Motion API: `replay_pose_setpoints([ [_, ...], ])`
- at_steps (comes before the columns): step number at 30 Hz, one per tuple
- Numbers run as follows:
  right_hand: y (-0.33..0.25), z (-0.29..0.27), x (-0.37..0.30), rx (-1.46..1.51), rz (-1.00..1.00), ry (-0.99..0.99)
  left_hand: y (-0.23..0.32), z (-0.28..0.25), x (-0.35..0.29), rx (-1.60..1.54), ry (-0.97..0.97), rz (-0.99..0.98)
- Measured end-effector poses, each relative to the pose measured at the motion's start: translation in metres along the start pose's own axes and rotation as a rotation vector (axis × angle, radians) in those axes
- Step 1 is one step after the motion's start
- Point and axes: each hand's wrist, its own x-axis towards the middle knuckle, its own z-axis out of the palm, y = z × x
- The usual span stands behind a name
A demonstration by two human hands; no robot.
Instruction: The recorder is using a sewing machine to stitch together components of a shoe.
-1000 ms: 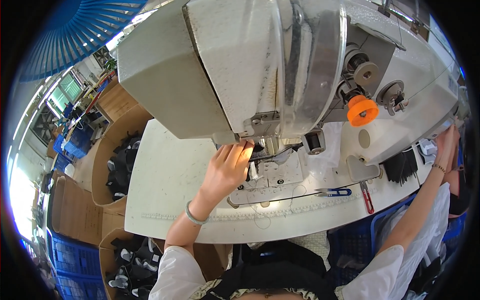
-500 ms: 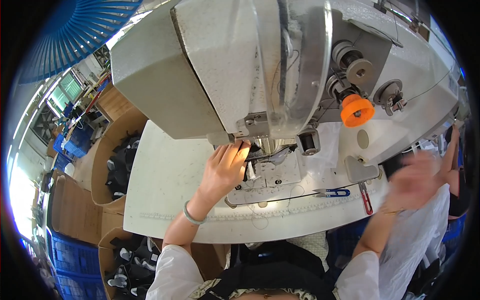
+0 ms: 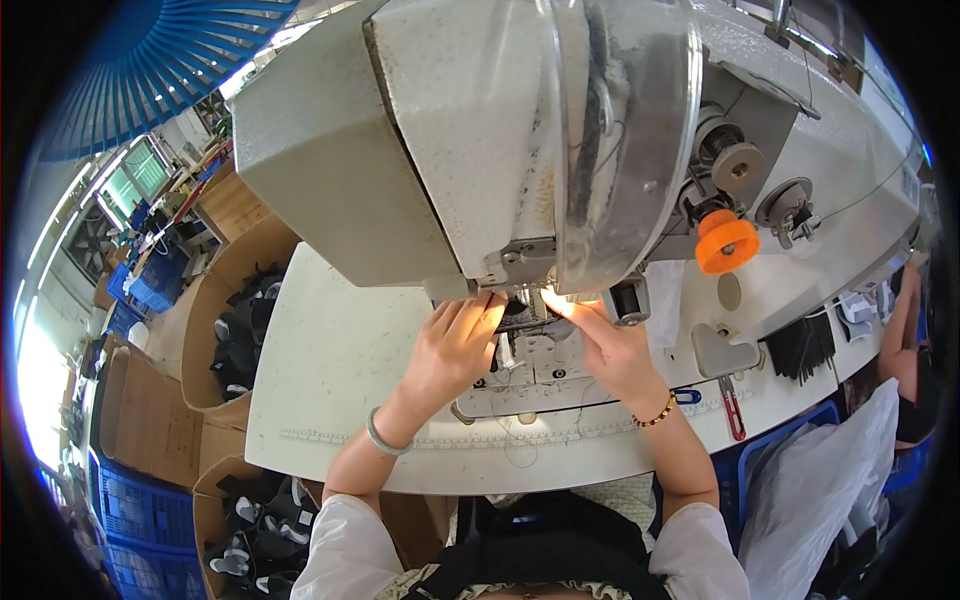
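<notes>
Black fabric (image 3: 516, 321) sits under the white sewing machine (image 3: 480, 130), between my left hand (image 3: 450, 352) and right hand (image 3: 620, 358), apparently being aligned, calling for steady guiding, though I cannot tell either grip's closure.

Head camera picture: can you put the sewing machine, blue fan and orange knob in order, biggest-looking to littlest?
1. Sewing machine
2. Blue fan, partly cut off
3. Orange knob

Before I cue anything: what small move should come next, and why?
Perhaps gently steady the dark piece from both sides: the left hand and right hand flank it, close beneath the sewing machine head; their grips are unclear.
</notes>
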Motion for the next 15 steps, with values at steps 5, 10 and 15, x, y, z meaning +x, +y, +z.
replay_pose_setpoints([
  [5, 0.002, -0.001, -0.001, 0.027, -0.023, 0.007, 0.004, -0.004, 0.002, 0.117, 0.002, 0.080],
  [10, 0.005, -0.003, 0.001, 0.077, -0.089, 0.032, 0.008, -0.008, 0.002, 0.181, -0.025, 0.118],
  [15, 0.005, -0.004, 0.002, 0.022, -0.181, 0.075, 0.008, -0.011, 0.001, 0.189, -0.036, 0.147],
])
